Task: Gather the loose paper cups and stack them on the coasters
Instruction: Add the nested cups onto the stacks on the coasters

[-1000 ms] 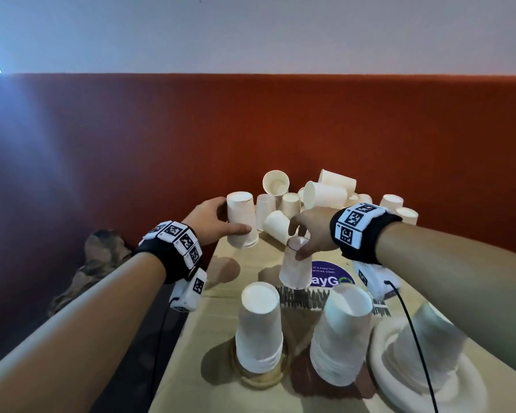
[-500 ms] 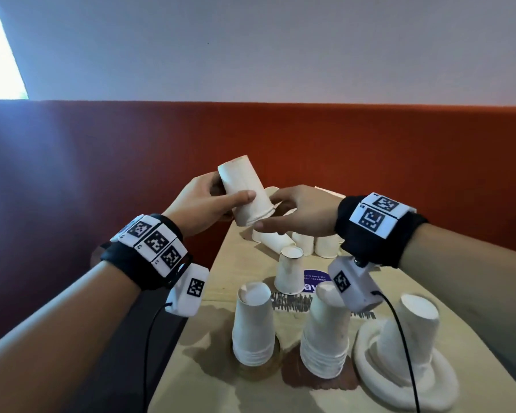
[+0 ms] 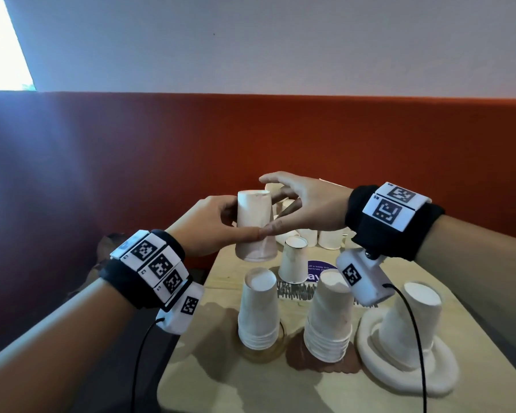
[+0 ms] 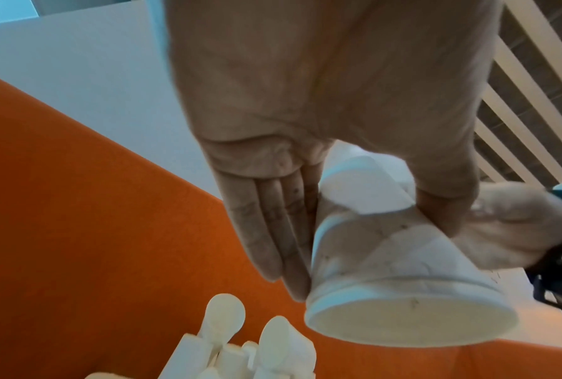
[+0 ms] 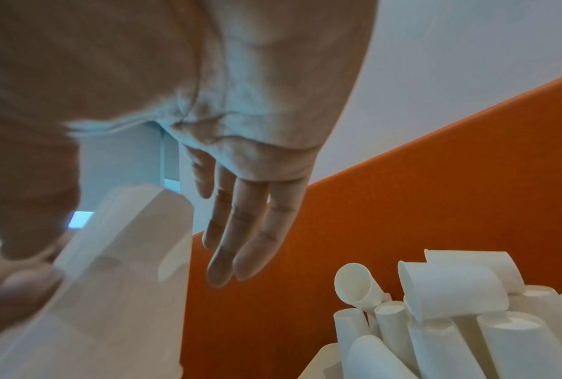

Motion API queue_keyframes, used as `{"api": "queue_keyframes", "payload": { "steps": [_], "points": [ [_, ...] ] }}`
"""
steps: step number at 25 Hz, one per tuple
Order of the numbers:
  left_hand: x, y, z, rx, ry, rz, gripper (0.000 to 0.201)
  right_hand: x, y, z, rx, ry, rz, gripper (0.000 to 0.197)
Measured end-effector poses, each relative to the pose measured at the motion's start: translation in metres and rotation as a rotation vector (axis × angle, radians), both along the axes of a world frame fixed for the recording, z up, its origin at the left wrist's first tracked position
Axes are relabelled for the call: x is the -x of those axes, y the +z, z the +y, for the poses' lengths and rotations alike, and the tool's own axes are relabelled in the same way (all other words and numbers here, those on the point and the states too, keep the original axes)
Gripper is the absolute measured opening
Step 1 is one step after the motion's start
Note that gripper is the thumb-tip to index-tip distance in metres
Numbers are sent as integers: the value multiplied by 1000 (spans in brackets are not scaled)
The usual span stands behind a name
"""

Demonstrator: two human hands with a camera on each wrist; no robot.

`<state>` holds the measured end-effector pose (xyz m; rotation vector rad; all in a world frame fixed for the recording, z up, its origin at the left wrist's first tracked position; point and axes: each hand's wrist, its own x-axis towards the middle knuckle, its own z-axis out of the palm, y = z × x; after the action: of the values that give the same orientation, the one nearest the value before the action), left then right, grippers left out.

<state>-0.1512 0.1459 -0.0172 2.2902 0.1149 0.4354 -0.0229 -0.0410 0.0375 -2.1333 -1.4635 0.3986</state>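
Observation:
My left hand (image 3: 221, 225) grips a white paper cup (image 3: 254, 225) mouth down, thumb across its front and fingers behind it. In the left wrist view the cup (image 4: 380, 269) sits between thumb and straight fingers. It hangs above and just behind the left cup stack (image 3: 259, 311), which stands on an amber coaster (image 3: 262, 354). My right hand (image 3: 295, 204) is beside the cup with fingers spread, its thumb tip meeting my left thumb at the cup's side. A middle stack (image 3: 329, 317) stands on a brown coaster (image 3: 322, 366), and a right stack (image 3: 411, 323) on a white round coaster (image 3: 405, 374).
One upside-down cup (image 3: 294, 260) stands alone behind the stacks by a purple sticker (image 3: 319, 271). Several loose cups (image 5: 451, 320) lie piled at the table's far end against the orange backrest (image 3: 370, 144). The table's left edge (image 3: 191, 338) runs under my left wrist.
My left hand lifted the cup off the table, turned it from tilted to mouth down and brought it over the left stack. My right hand let go of the single cup and spread its fingers.

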Motion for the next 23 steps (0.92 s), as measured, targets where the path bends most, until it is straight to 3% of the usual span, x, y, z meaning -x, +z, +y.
{"api": "queue_keyframes", "payload": {
  "steps": [2,6,8,23],
  "points": [
    [5,-10,-2,24,-28,24,58,5,3,-4,8,35,-24,86],
    [8,-25,-12,63,-69,27,60,15,10,-9,82,56,-162,39],
    [6,-27,-14,60,-71,33,62,17,10,-12,105,32,-182,28],
    [13,-33,-19,-43,-123,102,50,19,-4,-4,131,67,-164,14]
  ]
}}
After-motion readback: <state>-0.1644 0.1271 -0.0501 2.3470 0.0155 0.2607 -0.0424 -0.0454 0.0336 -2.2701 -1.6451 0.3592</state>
